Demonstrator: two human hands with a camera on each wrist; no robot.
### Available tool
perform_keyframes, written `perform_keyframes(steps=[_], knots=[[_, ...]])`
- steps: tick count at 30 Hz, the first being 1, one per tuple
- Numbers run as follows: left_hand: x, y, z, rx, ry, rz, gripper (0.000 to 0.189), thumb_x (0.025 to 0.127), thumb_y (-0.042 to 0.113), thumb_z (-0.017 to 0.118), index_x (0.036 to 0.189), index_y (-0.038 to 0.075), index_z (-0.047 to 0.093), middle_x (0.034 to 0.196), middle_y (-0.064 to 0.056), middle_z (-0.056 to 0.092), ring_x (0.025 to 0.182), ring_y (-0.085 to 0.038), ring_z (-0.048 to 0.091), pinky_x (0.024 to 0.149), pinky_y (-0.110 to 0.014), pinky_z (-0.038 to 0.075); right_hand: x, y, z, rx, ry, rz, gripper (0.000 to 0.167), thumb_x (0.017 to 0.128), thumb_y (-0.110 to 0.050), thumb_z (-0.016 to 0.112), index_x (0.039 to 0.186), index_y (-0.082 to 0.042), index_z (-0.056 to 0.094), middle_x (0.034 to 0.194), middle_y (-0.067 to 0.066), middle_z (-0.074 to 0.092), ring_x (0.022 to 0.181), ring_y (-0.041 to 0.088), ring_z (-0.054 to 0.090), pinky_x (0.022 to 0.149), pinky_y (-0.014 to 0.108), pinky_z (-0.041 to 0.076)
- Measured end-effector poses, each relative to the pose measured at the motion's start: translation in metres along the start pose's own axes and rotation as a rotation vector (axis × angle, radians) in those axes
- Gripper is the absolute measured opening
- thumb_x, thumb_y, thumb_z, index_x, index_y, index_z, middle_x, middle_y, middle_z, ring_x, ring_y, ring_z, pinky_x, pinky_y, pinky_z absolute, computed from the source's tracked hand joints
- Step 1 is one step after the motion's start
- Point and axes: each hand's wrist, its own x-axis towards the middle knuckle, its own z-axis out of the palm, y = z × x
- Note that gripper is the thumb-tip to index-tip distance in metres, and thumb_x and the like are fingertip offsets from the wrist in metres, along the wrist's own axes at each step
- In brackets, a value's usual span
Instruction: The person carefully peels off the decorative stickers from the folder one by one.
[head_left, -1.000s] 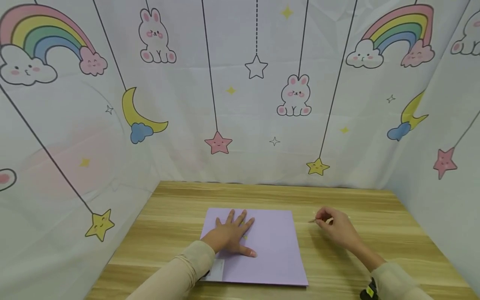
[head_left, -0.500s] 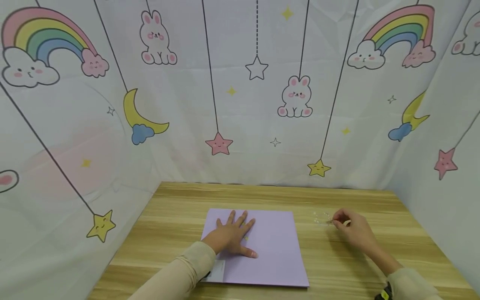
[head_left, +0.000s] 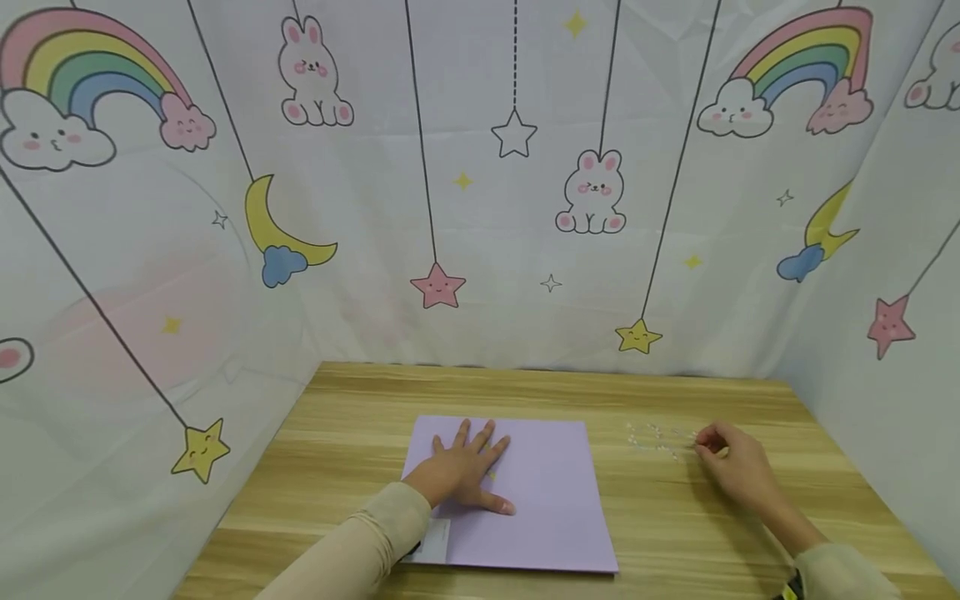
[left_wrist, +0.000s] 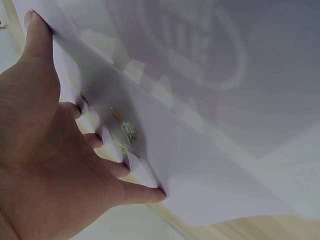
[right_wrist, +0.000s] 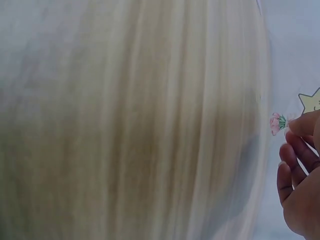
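The step in hand looks to be the sorting or placing of small flower pieces by the right hand (head_left: 738,467), while the left hand (head_left: 461,475) steadies a lilac board (head_left: 551,483). Whether a piece is being picked up or put down cannot be told from this moment. The next move, in judgement, calls for a light, exact pinch on the right, since a piece this small and thin could slip or bend, and for even pressure on the left so that the board does not slide.

The right hand has thumb and forefinger brought together on a flower piece (right_wrist: 277,123), whose pink bloom and green leaves stick out past the fingertips; its other fingers are bent but grasp nothing visible. It hovers low over the bench (head_left: 675,533) to the right of the board, its fingertips just beside a loose patch of tiny pale bits (head_left: 651,437), too small to make out clearly.

The left hand grasps nothing: its fingers are spread wide and rest on the left half of the board, which lies flat on the bench. Beneath the palm, a yellow-and-green flower motif (left_wrist: 125,125) shows on the lilac surface, and a pale label (head_left: 433,542) sits at the board's near left corner.
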Motion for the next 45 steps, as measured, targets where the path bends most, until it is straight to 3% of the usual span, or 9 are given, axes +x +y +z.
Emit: perform_keyframes(steps=[11, 23, 45], knots=[[-0.0011, 0.0008, -0.0006, -0.014, 0.005, 0.007, 0.116, 0.079, 0.085, 0.068, 0.17, 0.028, 0.026, 0.178, -0.007, 0.013, 0.161, -0.045, 0.008, 0.115, -0.081, 0.021, -0.0057, 0.0061, -0.0023, -0.046, -0.032, 0.011, 0.017, 0.089, 0.006, 0.078, 0.088, -0.009, 0.069, 0.081, -0.002, 0.065, 0.074, 0.003, 0.055, 0.064, 0.024, 0.047], [-0.0009, 0.0016, -0.0016, -0.026, 0.004, 0.007, 0.116, 0.079, 0.084, 0.069, 0.17, 0.028, 0.026, 0.178, -0.008, 0.013, 0.161, -0.045, 0.008, 0.115, -0.081, 0.02, -0.0079, 0.0027, -0.0069, -0.074, -0.239, 0.063, 0.012, 0.092, 0.001, 0.077, 0.091, -0.009, 0.07, 0.089, -0.001, 0.069, 0.082, 0.013, 0.062, 0.07, 0.028, 0.053], [-0.0026, 0.001, -0.0026, -0.028, -0.003, 0.0, 0.114, 0.08, 0.083, 0.07, 0.17, 0.028, 0.026, 0.178, -0.007, 0.014, 0.162, -0.044, 0.008, 0.115, -0.081, 0.02, -0.0043, -0.0001, -0.0055, -0.125, -0.284, -0.007, 0.014, 0.089, 0.002, 0.077, 0.089, -0.01, 0.072, 0.087, -0.003, 0.065, 0.08, 0.013, 0.061, 0.07, 0.032, 0.052]])
